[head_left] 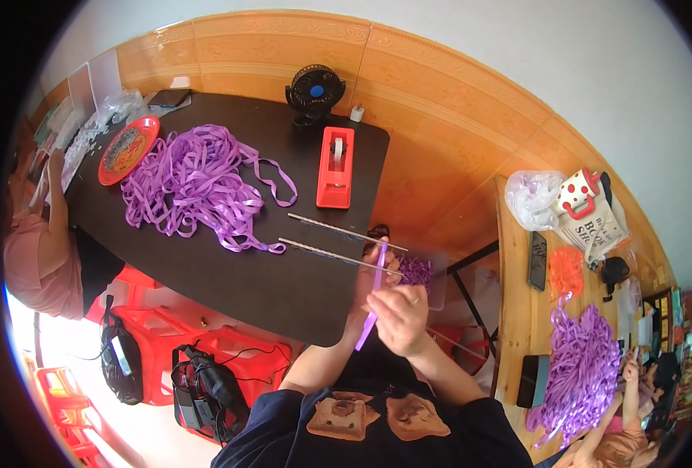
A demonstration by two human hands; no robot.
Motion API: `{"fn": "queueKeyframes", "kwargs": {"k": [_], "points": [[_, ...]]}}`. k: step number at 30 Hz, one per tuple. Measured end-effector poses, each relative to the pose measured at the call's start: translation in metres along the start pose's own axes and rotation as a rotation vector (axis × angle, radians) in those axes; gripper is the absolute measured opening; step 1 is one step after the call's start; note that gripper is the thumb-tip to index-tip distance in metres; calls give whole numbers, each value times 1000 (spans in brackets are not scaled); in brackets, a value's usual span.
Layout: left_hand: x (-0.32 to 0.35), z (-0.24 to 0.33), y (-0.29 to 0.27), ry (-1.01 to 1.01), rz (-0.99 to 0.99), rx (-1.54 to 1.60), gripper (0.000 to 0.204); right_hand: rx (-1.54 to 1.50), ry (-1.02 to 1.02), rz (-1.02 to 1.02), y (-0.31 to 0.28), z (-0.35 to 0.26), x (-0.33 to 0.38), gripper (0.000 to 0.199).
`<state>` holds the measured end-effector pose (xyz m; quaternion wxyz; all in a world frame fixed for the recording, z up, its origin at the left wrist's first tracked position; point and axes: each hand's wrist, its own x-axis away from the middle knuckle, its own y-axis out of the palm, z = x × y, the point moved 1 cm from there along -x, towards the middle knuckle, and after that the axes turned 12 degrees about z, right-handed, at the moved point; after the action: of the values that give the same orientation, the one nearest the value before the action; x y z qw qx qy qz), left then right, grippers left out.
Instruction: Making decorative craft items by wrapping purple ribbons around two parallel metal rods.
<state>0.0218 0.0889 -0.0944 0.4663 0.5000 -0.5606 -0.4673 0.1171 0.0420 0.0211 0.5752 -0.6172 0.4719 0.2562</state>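
A short strip of purple ribbon point(369, 321) runs between my hands just past the table's right edge. My right hand point(403, 316), a ring on one finger, pinches it near its middle. Farther from me, my left hand point(393, 263) is closed at its upper end; the rods and my right hand partly hide those fingers. Two thin twisted metal rods, a far one point(330, 225) and a near one point(319, 251), lie on the black table and stick out past its edge; the ribbon crosses the near one. A large tangle of purple ribbon point(194, 183) lies to the left.
A red tape dispenser point(335, 171), a black fan point(315, 93) and a red plate point(130, 150) stand on the black table point(283, 300). Purple pieces fill a clear bin point(437, 285) beyond my hands. A wooden table point(512, 327) at right bears more ribbon point(576, 374). People sit at both sides.
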Motion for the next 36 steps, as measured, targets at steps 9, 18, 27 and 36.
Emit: {"fn": "queueKeyframes", "kwargs": {"k": [9,18,27,36], "points": [[-8,1,-17,161,33,-159,24,-510,667,-86,20,100,-68,6],[-6,-4,-21,373,461,-357,18,-854,1242,-134,65,162,-25,9],[-5,-6,-11,848,508,-844,23,-906,1499,-114,84,177,13,13],[-6,2,-11,885,376,-1182,28,-976,1734,-76,87,164,42,14]]}}
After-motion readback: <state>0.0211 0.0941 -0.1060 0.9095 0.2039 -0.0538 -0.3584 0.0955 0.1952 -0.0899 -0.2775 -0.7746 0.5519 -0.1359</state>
